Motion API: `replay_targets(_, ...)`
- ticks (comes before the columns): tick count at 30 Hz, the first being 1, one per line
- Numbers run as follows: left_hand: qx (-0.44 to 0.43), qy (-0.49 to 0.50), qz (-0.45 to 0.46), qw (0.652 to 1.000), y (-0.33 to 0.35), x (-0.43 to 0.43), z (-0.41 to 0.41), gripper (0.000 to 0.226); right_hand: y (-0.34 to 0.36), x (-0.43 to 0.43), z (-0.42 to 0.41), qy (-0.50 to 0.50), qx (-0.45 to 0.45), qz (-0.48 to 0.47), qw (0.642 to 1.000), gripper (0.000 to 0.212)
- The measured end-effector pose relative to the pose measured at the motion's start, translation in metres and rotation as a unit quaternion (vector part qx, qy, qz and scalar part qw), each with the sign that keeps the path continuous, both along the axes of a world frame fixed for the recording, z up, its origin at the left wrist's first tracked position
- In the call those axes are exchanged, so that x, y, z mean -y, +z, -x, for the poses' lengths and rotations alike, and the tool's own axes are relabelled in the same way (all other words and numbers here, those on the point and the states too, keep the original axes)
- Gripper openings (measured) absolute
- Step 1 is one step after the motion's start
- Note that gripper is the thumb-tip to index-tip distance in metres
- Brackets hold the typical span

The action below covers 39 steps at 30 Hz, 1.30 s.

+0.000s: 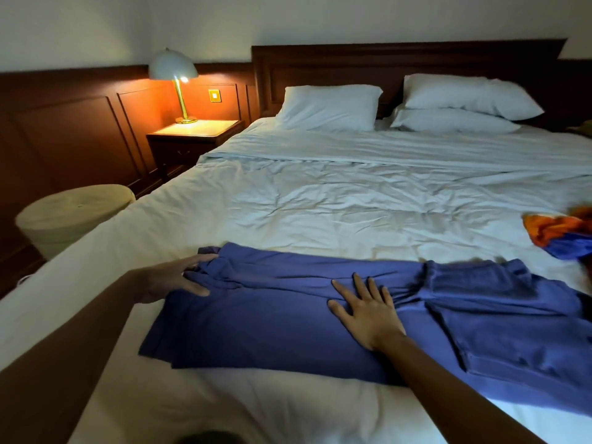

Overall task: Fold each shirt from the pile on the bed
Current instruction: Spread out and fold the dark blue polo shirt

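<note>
We had the blue shirt (272,315) lying lengthwise across the near part of the bed (320,203), narrowed into a long band and rumpled toward its right end. Our left hand (179,280) was at the shirt's left end, its grip closed on a bunched fold of cloth, thumb on top. Our right hand (368,312) lay flat on the shirt's middle, its grip apart, fingers spread and pressing down.

As we judged it, the step was to carry the left end over toward the right. To do it well, the flat hand should mark the fold line and keep the layers from sliding. The gripping hand should lift the whole edge level, not just the bunch, so it lands square. The creases around the shirt's middle wanted smoothing first, since soft knit cloth drags and twists easily.

Right of the shirt, near but apart, lay an orange and blue garment (557,233), probably next to be folded. Beyond the shirt were wrinkled white bedding, then white pillows (326,105) against a dark wooden headboard (384,62). Beyond and left of the shirt, a lit lamp (173,67) stood on a nightstand (195,133) before wood panelling (64,123). Left of the shirt, off the bed, sat a pale round hamper (73,216).
</note>
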<state>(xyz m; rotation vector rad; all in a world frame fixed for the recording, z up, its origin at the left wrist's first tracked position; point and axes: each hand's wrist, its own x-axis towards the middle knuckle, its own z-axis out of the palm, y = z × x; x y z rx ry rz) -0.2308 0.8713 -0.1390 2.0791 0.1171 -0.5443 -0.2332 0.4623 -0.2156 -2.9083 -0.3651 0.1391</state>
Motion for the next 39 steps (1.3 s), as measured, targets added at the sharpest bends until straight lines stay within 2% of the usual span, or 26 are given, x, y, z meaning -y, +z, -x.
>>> replay_targets(5,0.063,0.083,0.157,0.982,-0.015,0.031,0.012,0.069,0.003,-0.001,0.001,-0.001,0.001,-0.003,1.0,0.09)
replay_targets(8,0.08,0.094,0.122,0.985,-0.021,0.051,0.003,0.057,0.003,0.0,0.001,-0.003,0.002,-0.006,1.0,0.091)
replay_targets(11,0.104,0.173,0.09,0.975,-0.021,0.057,0.001,0.041,0.004,0.0,0.002,-0.001,-0.001,-0.009,1.0,0.093)
replay_targets(15,0.079,0.197,0.071,0.975,-0.004,0.052,0.005,0.041,0.009,0.0,0.004,0.007,-0.023,-0.014,1.0,0.1)
replay_targets(18,0.069,0.164,0.01,0.984,0.023,0.061,0.003,0.038,0.024,0.007,0.001,0.044,-0.072,-0.032,0.996,0.105)
replay_targets(19,0.068,0.149,-0.022,0.986,0.035,0.069,0.0,0.037,0.033,0.015,-0.002,0.054,-0.087,-0.054,0.993,0.101)
replay_targets(21,0.066,0.108,-0.09,0.988,0.06,0.096,-0.007,0.037,0.052,0.038,-0.006,0.06,-0.077,-0.101,0.99,0.067)
replay_targets(22,0.066,0.082,-0.113,0.988,0.072,0.114,-0.013,0.031,0.058,0.053,-0.008,0.053,-0.043,-0.11,0.992,0.049)
replay_targets(24,0.069,0.034,-0.178,0.981,0.092,0.163,-0.019,0.014,0.065,0.086,-0.007,0.024,0.034,-0.102,0.994,0.038)
replay_targets(25,0.075,0.001,-0.233,0.97,0.098,0.19,-0.022,0.014,0.067,0.102,-0.004,0.002,0.054,-0.097,0.994,0.038)
replay_targets(27,0.082,-0.069,-0.315,0.943,0.103,0.252,-0.025,0.045,0.069,0.135,0.004,-0.047,0.071,-0.102,0.991,0.036)
replay_targets(28,0.081,-0.098,-0.307,0.943,0.1,0.286,-0.026,0.056,0.069,0.15,0.009,-0.068,0.075,-0.107,0.989,0.034)
replay_targets(30,0.015,-0.124,-0.137,0.983,0.087,0.346,-0.022,0.071,0.066,0.175,0.018,-0.102,0.081,-0.133,0.983,0.03)
replay_targets(32,-0.052,-0.139,0.019,0.989,0.076,0.391,-0.016,0.082,0.063,0.192,0.029,-0.11,0.086,-0.156,0.978,0.027)
replay_targets(33,-0.057,-0.149,0.053,0.986,0.069,0.403,-0.015,0.081,0.061,0.199,0.033,-0.107,0.085,-0.158,0.978,0.029)
replay_targets(35,0.009,-0.148,0.071,0.986,0.056,0.405,-0.017,0.069,0.055,0.211,0.041,-0.104,0.084,-0.154,0.979,0.04)
replay_targets(37,0.165,-0.131,-0.03,0.977,0.039,0.384,-0.02,0.056,0.049,0.216,0.045,-0.111,0.072,-0.13,0.983,0.041)
replay_targets(39,0.271,-0.125,-0.156,0.942,0.012,0.35,-0.019,0.059,0.04,0.214,0.048,-0.107,0.037,-0.088,0.99,0.05)
